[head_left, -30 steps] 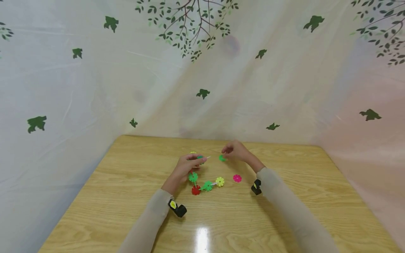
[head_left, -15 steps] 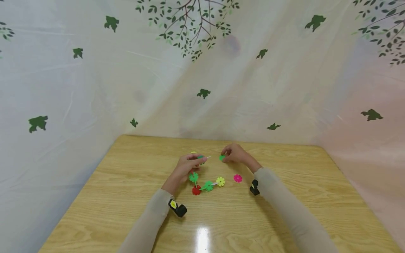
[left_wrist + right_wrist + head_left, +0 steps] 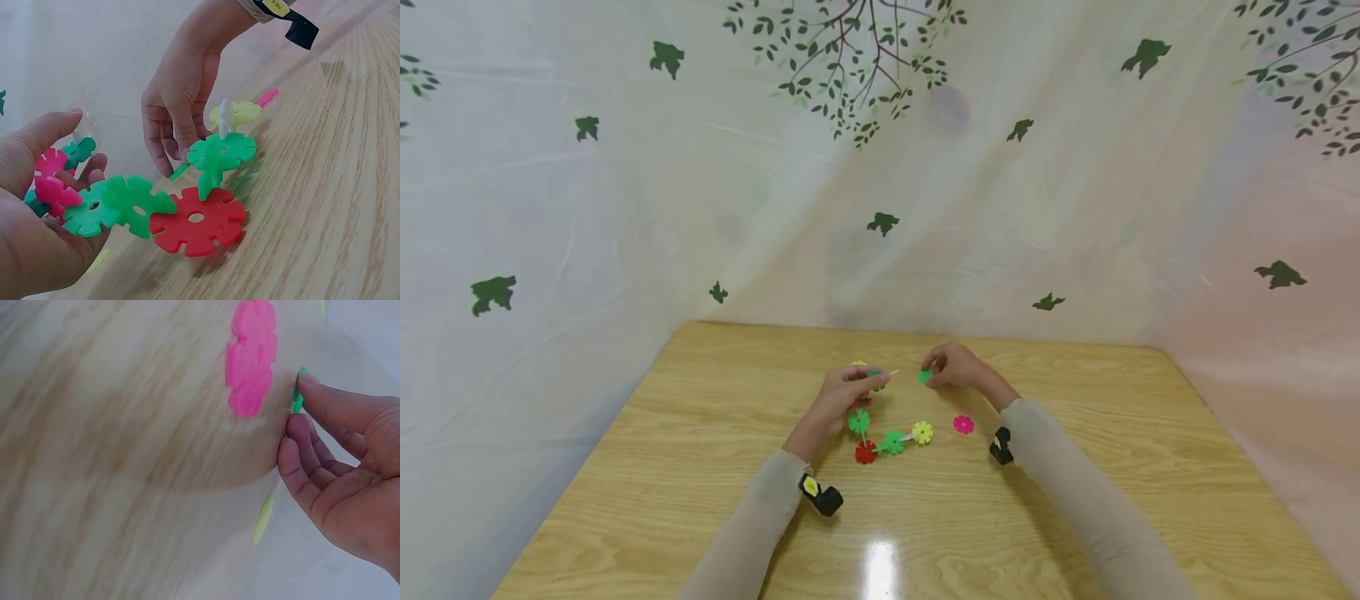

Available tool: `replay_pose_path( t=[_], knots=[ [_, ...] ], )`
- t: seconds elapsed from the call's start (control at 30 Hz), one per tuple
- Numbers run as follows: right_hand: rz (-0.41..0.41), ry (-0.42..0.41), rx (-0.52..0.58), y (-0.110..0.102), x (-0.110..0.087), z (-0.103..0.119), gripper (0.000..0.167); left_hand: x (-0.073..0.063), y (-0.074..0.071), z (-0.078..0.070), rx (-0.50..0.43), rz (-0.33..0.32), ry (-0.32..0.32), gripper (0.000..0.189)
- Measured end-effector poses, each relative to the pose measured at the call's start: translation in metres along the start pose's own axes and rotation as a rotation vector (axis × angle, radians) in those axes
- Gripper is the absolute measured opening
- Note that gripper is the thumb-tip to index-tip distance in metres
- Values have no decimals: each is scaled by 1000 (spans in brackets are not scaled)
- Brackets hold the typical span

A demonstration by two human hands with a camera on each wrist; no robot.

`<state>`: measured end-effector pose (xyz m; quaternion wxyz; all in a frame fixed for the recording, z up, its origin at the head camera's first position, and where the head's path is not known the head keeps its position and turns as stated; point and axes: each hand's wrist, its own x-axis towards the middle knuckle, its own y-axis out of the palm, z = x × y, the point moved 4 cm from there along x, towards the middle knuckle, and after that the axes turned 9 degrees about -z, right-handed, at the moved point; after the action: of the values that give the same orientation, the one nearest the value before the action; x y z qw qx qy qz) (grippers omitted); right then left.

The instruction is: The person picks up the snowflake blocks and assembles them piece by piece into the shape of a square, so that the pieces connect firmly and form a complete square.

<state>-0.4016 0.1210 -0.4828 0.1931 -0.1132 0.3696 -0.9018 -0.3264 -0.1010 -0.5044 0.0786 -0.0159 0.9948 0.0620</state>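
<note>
In the head view my left hand holds one end of a chain of slotted snowflake discs. Its thumb and fingers pinch a dark green disc, and a clear whitish disc sticks out past it. From the palm the chain runs through pink discs and green discs to a red disc. More green, a white and a yellow disc follow at its far end. To the right, my right hand pinches a single green disc, seen edge-on in the right wrist view.
A loose pink disc lies on the wooden table, right of the chain's yellow end. Behind my left hand a yellow disc is partly visible. A pale curtain with printed leaves hangs behind the table.
My right hand has come slightly down and left, and its thumb and fingers have closed on the green disc. The left hand has stayed almost still with the chain.
</note>
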Motion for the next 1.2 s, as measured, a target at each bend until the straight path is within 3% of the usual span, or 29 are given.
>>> replay_pose_path(
  t=[0.47,0.77,1.0,1.2],
  knots=[
    [21,53,-39,-1,0,-1,25,-4,0,-3,-1,14,-1,29],
    [-49,28,98,5,-2,-3,23,-2,0,-2,11,13,4,33],
    [-136,-6,244,1,-8,11,24,-2,-1,-1,7,2,0,34],
    [-154,17,404,1,-14,27,32,-2,-2,-1,11,-7,8,38]
  ],
)
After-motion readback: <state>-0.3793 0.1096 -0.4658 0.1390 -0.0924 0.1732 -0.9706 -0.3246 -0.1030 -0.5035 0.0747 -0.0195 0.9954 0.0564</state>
